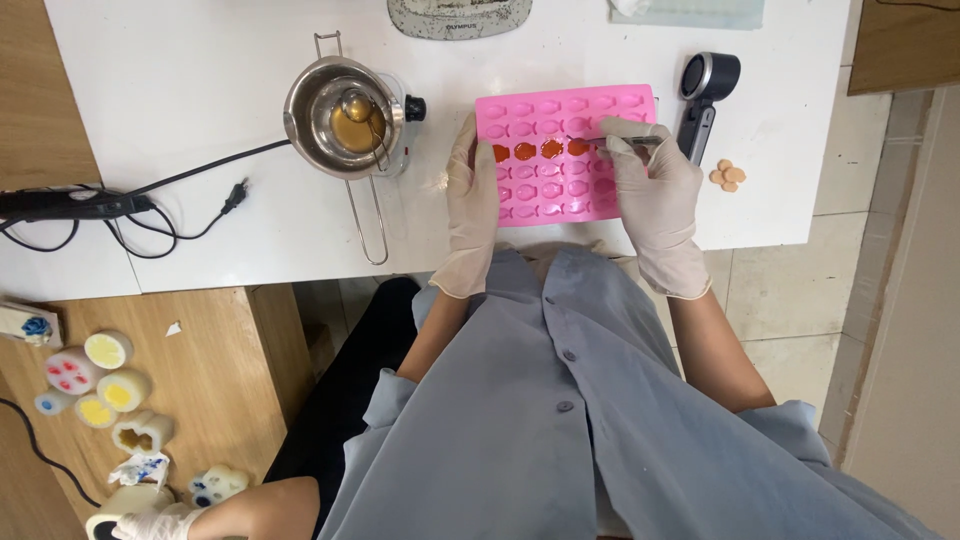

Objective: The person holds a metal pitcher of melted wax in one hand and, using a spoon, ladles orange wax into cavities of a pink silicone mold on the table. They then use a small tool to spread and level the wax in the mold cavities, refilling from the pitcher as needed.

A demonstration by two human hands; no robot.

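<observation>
Nearest you, on the low wooden shelf (200,340) at your left, stand small moulded candles (100,385), rounded and waxy, cream with yellow, pink and blue centres. Another person's gloved hand (150,525) rests by them at the bottom edge.

On the smooth white table (200,90) both your hands wear thin, wrinkled latex gloves. Your left hand (472,200) lies flat and open, fingers extended, pressing the left edge of the pink silicone mould (560,195). Your right hand (655,190) is closed in a pinch on a slim metal tool (615,141), its tip over the second row. The mould is a soft rectangular sheet with rows of fish-shaped cavities; four cavities in that row hold glossy orange-brown fill (538,150).

Left of the mould sits a polished steel melting pot (340,115) with a long wire handle, containing amber liquid. Right of the mould lie a black and silver handheld device (703,95) and a few small tan discs (728,176). A black cable (150,215) trails at far left.
</observation>
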